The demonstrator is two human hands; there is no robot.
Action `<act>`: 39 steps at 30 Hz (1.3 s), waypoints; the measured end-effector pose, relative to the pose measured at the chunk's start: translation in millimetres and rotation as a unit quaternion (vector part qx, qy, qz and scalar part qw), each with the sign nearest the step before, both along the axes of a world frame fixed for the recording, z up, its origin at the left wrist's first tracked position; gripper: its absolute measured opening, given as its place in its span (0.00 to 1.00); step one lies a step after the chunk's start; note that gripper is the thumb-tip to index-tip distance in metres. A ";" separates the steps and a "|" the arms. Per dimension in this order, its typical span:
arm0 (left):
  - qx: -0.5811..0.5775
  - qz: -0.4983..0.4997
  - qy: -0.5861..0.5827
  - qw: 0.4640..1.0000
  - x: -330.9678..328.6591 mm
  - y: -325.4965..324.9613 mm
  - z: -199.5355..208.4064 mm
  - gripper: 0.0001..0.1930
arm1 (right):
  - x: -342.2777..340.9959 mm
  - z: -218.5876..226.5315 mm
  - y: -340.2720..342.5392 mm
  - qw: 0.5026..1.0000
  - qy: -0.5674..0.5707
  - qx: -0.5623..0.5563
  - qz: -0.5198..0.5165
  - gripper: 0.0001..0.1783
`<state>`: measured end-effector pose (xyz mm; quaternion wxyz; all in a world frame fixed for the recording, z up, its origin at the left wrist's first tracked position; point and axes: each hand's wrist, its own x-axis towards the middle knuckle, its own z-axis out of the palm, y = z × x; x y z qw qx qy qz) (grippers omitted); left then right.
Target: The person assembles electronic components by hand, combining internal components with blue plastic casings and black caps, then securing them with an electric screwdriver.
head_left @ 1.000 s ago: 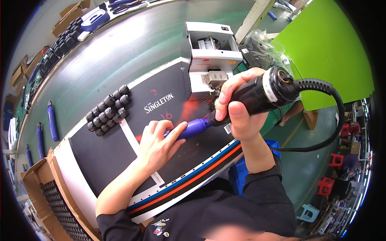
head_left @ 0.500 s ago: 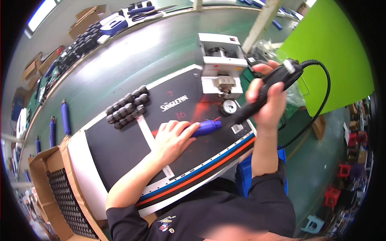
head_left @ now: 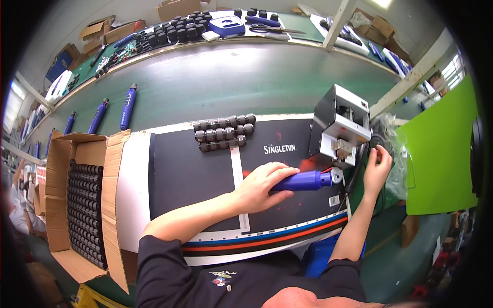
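Note:
My left hand (head_left: 264, 187) is wrapped round a blue cylindrical tool body (head_left: 304, 180) lying on the black mat (head_left: 192, 190). At the body's right end is a small round part with a pale face (head_left: 336, 175), and a red wire shows there. My right hand (head_left: 377, 172) is raised to the right of the white benchtop machine (head_left: 341, 126), its fingers curled but apart, with nothing visible in them. A black corded hand tool (head_left: 353, 177) lies between that hand and the mat's right edge, partly blurred.
Rows of black ribbed cylinders (head_left: 223, 132) sit at the mat's far side. To the left, a cardboard box (head_left: 117, 205) holds several more. Blue tool bodies (head_left: 128, 107) lie beyond the box. A green panel (head_left: 439, 154) and clear plastic bags (head_left: 393, 149) are at the right.
My right hand has let go of the black corded hand tool and moved beside the machine. My left hand keeps its hold on the blue body. The view has turned.

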<state>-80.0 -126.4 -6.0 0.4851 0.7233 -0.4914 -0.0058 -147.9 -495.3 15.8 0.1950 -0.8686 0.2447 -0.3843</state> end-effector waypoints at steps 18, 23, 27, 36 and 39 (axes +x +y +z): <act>-0.088 -0.036 0.011 0.995 17.1 13.2 -7.4 0.29 | 165.3 -0.8 190.1 0.878 0.241 -0.084 0.405 0.15; -0.090 0.055 0.046 0.993 23.8 7.9 -11.5 0.28 | 103.6 64.6 173.8 0.901 0.146 0.116 0.391 0.24; -0.049 0.098 -0.002 0.994 27.7 8.2 -12.1 0.30 | 56.4 66.6 134.2 0.870 0.007 0.277 0.408 0.23; 0.019 0.119 -0.074 0.990 27.6 1.0 -7.8 0.31 | 0.2 19.2 116.9 0.789 0.039 0.383 0.479 0.22; 0.040 0.125 -0.108 0.985 27.4 0.9 -8.7 0.31 | -0.5 12.6 111.4 0.791 0.069 0.356 0.493 0.23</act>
